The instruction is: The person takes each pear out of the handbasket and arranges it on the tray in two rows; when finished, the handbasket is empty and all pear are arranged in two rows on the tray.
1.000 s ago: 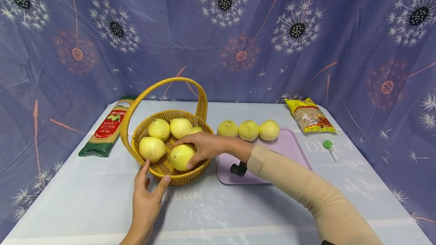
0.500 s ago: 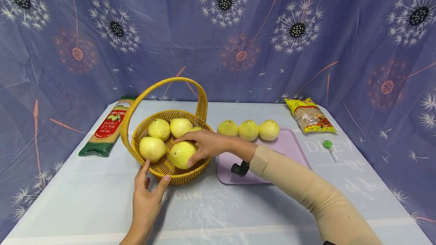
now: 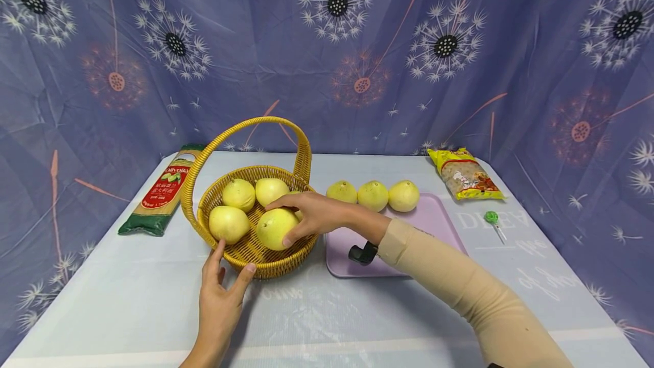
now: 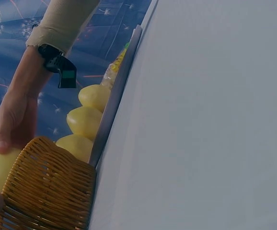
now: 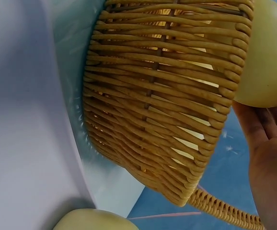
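My right hand (image 3: 319, 214) grips a pale yellow pomelo (image 3: 276, 229), thumb on the near side and fingers over its far side. In the right wrist view that pomelo (image 5: 268, 57) stands partly above the rim of the wicker basket (image 3: 278, 268). Other pomelos sit in the basket, one at the left (image 3: 228, 225), others towards the back; one is partly hidden behind the right hand. At the basket's front left, my left hand (image 3: 221, 294) touches the rim and wall with index finger and thumb spread apart.
Three pomelos (image 3: 373, 196) stand in a row at the back of a lilac tray (image 3: 337, 268) right of the basket. A green-and-red pasta packet (image 3: 160, 189) lies left. A yellow snack bag (image 3: 466, 175) and green lollipop (image 3: 491, 217) lie right. The basket handle (image 3: 240, 125) arches upward.
The pomelo in my right hand has risen slightly and shifted a little rightward, with the hand and forearm. My left hand and the basket stay where they were.
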`<state>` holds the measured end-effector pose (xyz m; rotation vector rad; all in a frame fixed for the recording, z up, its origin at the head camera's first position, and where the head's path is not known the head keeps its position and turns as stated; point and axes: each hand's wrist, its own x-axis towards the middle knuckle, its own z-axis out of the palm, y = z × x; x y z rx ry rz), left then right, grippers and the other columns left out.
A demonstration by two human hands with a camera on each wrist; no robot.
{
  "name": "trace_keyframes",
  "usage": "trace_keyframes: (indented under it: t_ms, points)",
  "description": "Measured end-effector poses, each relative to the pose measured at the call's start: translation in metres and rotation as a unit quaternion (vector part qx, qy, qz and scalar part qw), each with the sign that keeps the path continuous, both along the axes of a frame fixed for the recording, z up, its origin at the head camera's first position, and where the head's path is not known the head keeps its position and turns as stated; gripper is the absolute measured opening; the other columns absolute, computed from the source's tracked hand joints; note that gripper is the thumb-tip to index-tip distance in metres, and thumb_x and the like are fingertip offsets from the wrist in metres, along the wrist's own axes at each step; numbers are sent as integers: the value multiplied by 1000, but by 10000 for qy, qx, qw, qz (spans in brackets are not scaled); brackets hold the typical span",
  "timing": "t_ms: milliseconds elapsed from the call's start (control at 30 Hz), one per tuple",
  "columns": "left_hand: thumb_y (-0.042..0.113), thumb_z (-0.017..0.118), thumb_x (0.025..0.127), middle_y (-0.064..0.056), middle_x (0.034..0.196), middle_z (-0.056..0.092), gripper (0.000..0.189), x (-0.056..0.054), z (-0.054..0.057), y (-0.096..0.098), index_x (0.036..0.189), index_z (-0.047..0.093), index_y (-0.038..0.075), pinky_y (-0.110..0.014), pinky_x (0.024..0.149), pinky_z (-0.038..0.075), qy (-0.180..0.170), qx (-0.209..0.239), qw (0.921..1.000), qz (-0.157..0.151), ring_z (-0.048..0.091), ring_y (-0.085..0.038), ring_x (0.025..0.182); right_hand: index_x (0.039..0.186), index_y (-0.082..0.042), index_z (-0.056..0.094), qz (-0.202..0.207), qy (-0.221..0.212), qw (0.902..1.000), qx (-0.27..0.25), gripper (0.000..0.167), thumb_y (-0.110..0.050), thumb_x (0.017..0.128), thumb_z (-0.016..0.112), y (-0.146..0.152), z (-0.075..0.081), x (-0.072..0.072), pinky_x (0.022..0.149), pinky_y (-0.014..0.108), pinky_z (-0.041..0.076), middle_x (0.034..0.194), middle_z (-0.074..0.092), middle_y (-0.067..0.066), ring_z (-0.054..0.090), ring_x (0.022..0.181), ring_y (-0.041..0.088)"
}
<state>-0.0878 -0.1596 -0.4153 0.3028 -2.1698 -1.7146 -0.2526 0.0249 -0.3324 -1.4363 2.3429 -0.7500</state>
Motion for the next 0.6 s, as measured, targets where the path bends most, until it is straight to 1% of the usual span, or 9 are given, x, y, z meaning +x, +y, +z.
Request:
trace_keyframes:
  t_ms: [333, 600]
  points:
    - [18, 69, 87, -13, 155, 19, 78, 0, 1, 0, 150, 24, 16, -56, 116, 19, -10, 16, 10000, -5, 14, -30, 145, 139, -23, 47, -63, -277, 9993, -251, 72, -35, 76, 79, 5, 2, -2, 93, 22, 48, 134, 54, -5, 53, 118, 8]
    - [18, 69, 87, -13, 155, 19, 78, 0, 1, 0, 150, 24, 16, -56, 116, 19, -29, 20, 10000, -9, 14, -30, 145, 138, -25, 48, -267, -466, 9976, -434, 71, -32, 75, 79, 11, 7, 1, 94, 24, 48, 132, 56, -3, 54, 118, 10]
